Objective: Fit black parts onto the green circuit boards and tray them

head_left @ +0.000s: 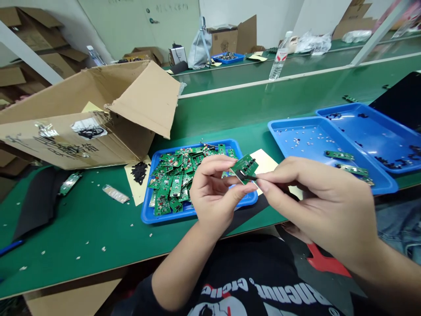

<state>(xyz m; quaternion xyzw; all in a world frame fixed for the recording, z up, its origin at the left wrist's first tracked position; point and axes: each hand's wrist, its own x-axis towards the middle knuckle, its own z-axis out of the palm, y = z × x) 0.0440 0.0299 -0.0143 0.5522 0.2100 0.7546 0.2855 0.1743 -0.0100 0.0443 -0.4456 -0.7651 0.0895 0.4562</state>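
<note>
Your left hand (pixel 213 188) pinches a green circuit board (pixel 244 169) by its edge between thumb and fingers, holding it tilted above a blue tray (pixel 146 210). Your right hand (pixel 322 206) is nearly closed, with thumb and forefinger pressed together on a small black strip (pixel 250 177) whose tip touches the board. Its other fingers curl loosely beneath.

The tray below is heaped with similar boards. To its left, a pile of black bits (pixel 139 172) lies on yellow paper (pixel 136 195), and an open cardboard box (pixel 82 127) sits on the green bench (pixel 82 219). A loose board (pixel 70 184) lies further left on the bench. To your right, a second blue tray (pixel 296 127) holds two boards (pixel 339 155) and scattered pale bits. A third blue tray (pixel 378 145) with black bits sits just beside it.
</note>
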